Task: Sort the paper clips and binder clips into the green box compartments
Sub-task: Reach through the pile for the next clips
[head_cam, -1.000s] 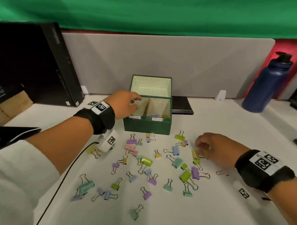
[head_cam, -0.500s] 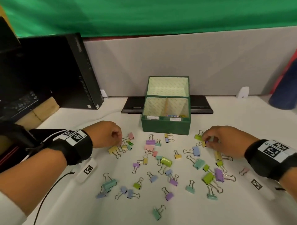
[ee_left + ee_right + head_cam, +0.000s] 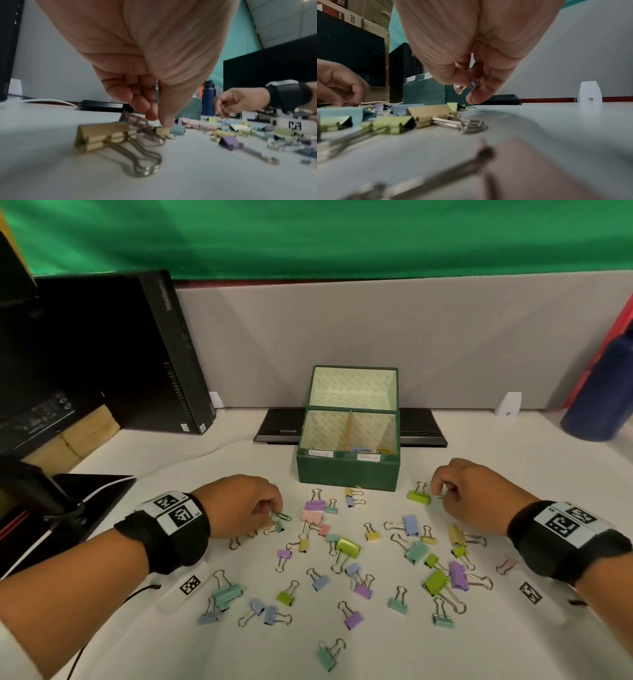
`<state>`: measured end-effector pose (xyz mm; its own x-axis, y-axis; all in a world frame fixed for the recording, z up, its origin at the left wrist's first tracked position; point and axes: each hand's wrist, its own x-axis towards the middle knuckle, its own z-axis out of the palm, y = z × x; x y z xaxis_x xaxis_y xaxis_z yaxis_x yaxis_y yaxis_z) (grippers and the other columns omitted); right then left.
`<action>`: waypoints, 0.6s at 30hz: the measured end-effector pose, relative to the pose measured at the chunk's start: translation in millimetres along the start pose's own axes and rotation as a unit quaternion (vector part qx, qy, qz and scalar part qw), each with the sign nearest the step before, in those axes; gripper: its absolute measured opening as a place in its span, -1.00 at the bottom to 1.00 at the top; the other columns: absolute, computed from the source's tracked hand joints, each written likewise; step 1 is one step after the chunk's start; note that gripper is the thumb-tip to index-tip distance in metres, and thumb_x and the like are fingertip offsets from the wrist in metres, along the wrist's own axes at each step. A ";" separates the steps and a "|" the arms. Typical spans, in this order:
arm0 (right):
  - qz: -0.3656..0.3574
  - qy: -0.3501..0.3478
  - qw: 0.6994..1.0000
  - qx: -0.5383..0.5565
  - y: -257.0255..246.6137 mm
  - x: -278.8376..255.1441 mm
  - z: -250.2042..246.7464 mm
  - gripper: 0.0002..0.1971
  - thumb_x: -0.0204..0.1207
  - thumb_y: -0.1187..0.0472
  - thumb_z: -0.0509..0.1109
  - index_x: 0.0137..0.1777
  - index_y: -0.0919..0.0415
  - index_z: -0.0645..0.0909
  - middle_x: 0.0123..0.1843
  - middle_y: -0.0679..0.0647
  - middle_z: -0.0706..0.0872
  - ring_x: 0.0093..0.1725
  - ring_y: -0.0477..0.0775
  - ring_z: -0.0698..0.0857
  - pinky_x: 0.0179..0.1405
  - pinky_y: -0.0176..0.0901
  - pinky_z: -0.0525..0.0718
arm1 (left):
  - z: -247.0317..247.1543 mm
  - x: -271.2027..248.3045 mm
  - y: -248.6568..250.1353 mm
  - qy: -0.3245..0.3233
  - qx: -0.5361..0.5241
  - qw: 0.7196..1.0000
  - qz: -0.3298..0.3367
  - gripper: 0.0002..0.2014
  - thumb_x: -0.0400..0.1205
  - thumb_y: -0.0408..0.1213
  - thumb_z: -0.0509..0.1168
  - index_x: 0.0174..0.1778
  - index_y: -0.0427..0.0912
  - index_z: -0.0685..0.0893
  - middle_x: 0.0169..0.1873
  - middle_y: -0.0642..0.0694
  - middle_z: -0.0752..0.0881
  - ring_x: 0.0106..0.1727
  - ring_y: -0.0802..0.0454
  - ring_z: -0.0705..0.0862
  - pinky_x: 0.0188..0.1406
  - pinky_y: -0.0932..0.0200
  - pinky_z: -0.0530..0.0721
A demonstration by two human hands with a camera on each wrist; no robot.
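The green box (image 3: pixel 347 474) stands open at the back centre, with coloured paper clips (image 3: pixel 371 449) in its right compartment. Several pastel binder clips (image 3: pixel 346 546) lie scattered on the white table in front of it. My left hand (image 3: pixel 274 508) is low at the left of the pile and pinches a green paper clip (image 3: pixel 284 517); in the left wrist view its fingertips (image 3: pixel 164 123) reach down beside a small yellow clip (image 3: pixel 163 131). My right hand (image 3: pixel 442 491) hovers right of the box, pinching a small purple binder clip (image 3: pixel 473 81).
A black computer tower (image 3: pixel 137 354) stands at the back left, and a flat black device (image 3: pixel 281 429) lies behind the box. A blue bottle (image 3: pixel 603 392) is at the far right. A dark object with a white cable (image 3: pixel 92 491) sits at the left edge.
My left hand came back from the box's left compartment down to the clips and took the green paper clip. My right hand shifted towards the box with a small clip pinched.
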<state>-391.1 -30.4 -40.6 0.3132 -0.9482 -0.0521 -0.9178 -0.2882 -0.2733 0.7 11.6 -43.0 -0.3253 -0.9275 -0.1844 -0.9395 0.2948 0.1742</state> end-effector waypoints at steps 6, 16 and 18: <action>-0.044 -0.048 0.998 -0.004 0.4 -0.6 -0.7 -0.72 0.68 0.26 0.19 -0.27 -0.01 0.49 -0.17 -0.07 0.59 -0.16 -0.06 0.57 -0.20 -0.33 0.47 | -11.5 -3.4 -3.5 0.028 0.031 0.998 -0.049 -0.82 0.61 0.08 0.34 0.10 0.21 0.70 -0.04 0.22 0.60 -0.04 0.21 0.59 0.02 0.23 0.61; -0.057 -0.141 0.988 0.008 -11.8 -13.0 -1.4 -0.82 0.42 -0.18 0.56 -0.07 -0.21 0.69 -0.10 -0.27 0.54 -0.14 -0.24 0.53 -0.21 -0.42 0.38 | -2.5 3.3 5.7 -0.024 0.072 0.996 -0.046 -0.57 0.55 0.22 0.36 0.34 0.27 0.60 0.05 0.18 0.56 0.03 0.17 0.57 0.04 0.24 0.58; -0.060 -0.139 0.988 0.004 -10.5 -11.9 0.7 -0.83 0.42 -0.14 0.57 -0.06 -0.21 0.68 -0.12 -0.24 0.53 -0.17 -0.23 0.53 -0.23 -0.42 0.39 | -3.0 4.8 6.6 -0.027 0.063 0.997 -0.037 -0.63 0.58 0.16 0.37 0.31 0.27 0.65 0.06 0.18 0.56 0.06 0.16 0.56 0.08 0.23 0.58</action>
<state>-385.1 -16.0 -37.8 0.4754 -0.8339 -0.2802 -0.8684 -0.3939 -0.3012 -6.8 8.4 -39.8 -0.2567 -0.9350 -0.2447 -0.9660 0.2559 0.0358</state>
